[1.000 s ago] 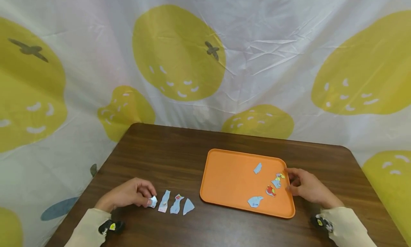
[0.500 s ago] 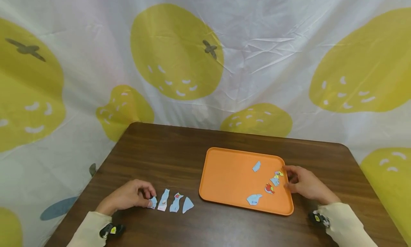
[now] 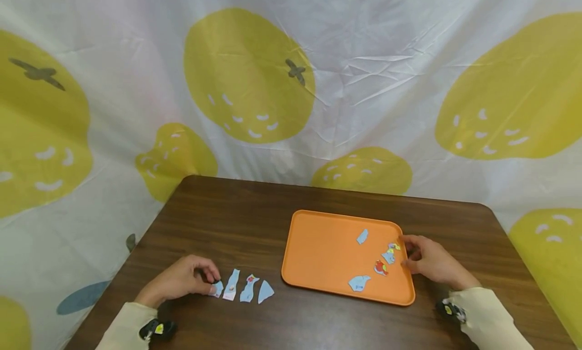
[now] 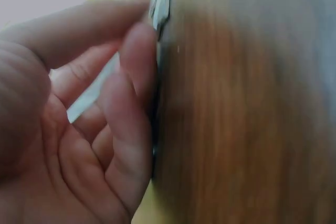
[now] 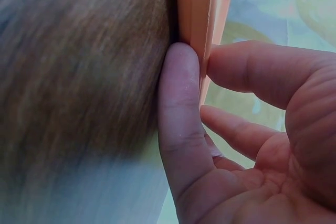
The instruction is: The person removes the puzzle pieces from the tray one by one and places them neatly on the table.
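At the left end of a row of cut paper pieces on the table, my left hand (image 3: 187, 277) holds a small light-blue paper piece (image 3: 218, 288) between thumb and fingertips. Its outer part is covered by the fingers. Beside it lie a long strip (image 3: 231, 284), a wavy piece with a red print (image 3: 248, 289) and a triangular piece (image 3: 265, 291). My right hand (image 3: 434, 261) pinches the right rim of the orange tray (image 3: 323, 249); in the right wrist view, fingers (image 5: 181, 87) lie on both sides of that rim (image 5: 195, 14).
Several more paper pieces lie toward the tray's right side, among them a light-blue one (image 3: 359, 283), a red-printed one (image 3: 380, 267) and a small one (image 3: 362, 236). The brown table (image 3: 236, 208) meets a white curtain (image 3: 254, 160) with yellow fruit prints.
The left-hand piece, tilted and shiny a second ago, now lies flatter in the row. The tray and right hand shift only slightly, along with the whole view.
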The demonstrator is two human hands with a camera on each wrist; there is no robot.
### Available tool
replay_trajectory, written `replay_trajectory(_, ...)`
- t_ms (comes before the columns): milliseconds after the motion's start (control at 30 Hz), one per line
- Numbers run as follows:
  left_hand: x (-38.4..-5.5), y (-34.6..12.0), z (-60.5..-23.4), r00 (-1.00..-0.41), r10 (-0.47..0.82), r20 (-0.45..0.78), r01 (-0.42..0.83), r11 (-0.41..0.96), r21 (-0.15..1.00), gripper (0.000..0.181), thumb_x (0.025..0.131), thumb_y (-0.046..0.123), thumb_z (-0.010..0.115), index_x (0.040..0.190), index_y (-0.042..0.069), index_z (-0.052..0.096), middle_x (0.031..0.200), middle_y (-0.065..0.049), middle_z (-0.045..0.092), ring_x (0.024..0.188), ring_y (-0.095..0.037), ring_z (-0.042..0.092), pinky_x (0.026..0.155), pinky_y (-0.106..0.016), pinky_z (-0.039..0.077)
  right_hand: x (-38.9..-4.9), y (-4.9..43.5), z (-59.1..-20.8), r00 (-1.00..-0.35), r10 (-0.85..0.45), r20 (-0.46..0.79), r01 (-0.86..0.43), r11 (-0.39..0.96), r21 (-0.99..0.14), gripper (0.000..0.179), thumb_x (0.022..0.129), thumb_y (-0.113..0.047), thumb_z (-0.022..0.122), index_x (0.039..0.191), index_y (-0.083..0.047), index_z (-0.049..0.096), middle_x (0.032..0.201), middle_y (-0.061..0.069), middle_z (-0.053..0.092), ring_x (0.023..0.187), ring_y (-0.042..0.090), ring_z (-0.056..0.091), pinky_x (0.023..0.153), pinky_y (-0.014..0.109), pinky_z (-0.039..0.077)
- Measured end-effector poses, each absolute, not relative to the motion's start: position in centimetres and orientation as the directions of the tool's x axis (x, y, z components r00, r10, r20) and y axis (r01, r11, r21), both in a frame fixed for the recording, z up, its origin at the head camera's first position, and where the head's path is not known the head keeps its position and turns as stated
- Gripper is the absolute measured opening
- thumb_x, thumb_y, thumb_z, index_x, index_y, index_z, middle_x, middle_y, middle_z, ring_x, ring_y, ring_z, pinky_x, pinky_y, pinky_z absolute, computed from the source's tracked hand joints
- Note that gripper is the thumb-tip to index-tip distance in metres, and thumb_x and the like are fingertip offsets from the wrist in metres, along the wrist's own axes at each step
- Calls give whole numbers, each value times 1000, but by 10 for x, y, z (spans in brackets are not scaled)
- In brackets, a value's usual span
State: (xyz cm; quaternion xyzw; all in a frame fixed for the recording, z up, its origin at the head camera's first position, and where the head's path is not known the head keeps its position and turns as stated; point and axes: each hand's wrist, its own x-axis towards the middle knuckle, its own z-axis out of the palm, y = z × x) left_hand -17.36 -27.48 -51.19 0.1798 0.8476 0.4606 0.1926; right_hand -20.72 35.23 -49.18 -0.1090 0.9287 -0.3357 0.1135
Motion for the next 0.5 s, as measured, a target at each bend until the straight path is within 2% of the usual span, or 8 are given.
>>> replay_trajectory(200,-175,-280,-512,-855,488,-175,94,478,874,16,92,13,82,104,5,75,91,-8,69,69,-8,59,59,-25,51,-208,352,-492,-949,-287,-132,-136,748,-649,67,89,-9,81,145,12,50,111,16,68,91,20,66,66,26,56)
replay_trajectory(500,-181,-274,-493,-904,397,-156,58,476,878,28,95,18,80,117,4,70,100,-13,69,80,-18,64,66,-29,53,-207,352,-489,-944,-300,-140,-138,739,-659,67,91,-8,80,146,13,49,116,19,67,91,20,66,66,26,56)
